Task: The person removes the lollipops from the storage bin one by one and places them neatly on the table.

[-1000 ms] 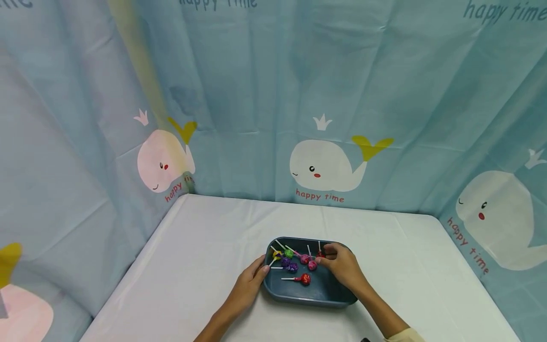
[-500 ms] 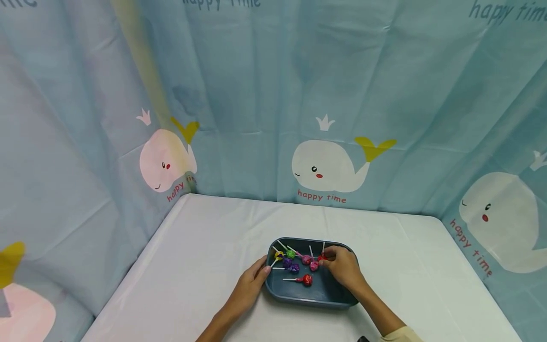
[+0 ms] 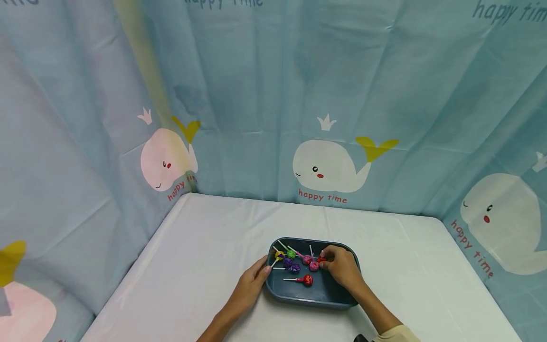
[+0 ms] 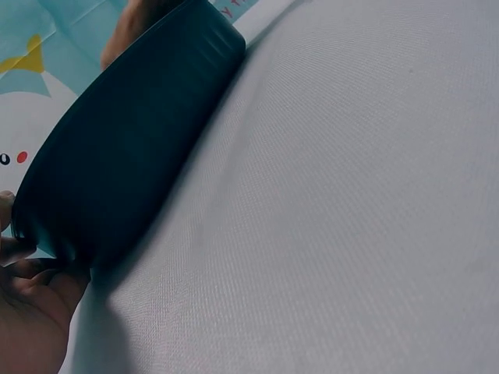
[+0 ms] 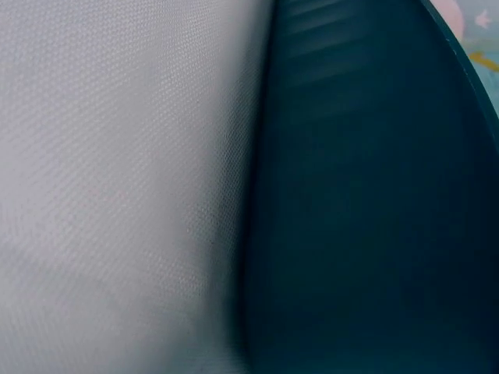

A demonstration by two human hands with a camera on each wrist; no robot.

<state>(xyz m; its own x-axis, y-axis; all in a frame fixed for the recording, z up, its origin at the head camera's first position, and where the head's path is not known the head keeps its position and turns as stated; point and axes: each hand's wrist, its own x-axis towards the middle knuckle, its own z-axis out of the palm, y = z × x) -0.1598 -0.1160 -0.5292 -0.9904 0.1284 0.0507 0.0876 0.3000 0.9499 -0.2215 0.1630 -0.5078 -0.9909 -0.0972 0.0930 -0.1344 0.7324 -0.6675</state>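
A dark blue-grey tray (image 3: 331,289) stands on the table with several wrapped lollipops inside. My left hand (image 3: 248,283) grips its left end, thumb at the rim; in the left wrist view, fingers (image 4: 47,296) curl against the tray's outer wall (image 4: 125,148). Over the back right of the tray, my right hand (image 3: 344,267) pinches a red lollipop (image 3: 321,260), partly hidden by the fingers. Two pink lollipops (image 3: 314,266) lie just left of it. Nearer the front is another red lollipop (image 3: 307,280), its stick pointing left. The right wrist view shows only the tray's side (image 5: 366,187) and cloth.
Purple lollipops (image 3: 295,268), a green lollipop (image 3: 291,254) and a yellow lollipop (image 3: 279,255) crowd the tray's left back. White cloth (image 3: 205,237) covers the table. A blue curtain (image 3: 239,142) with whale prints hangs behind and at both sides.
The right hand's fingers have closed in on the red lollipop at the back right. Its stick, which stood out behind the fingers, is now mostly hidden. The left hand keeps its hold on the tray.
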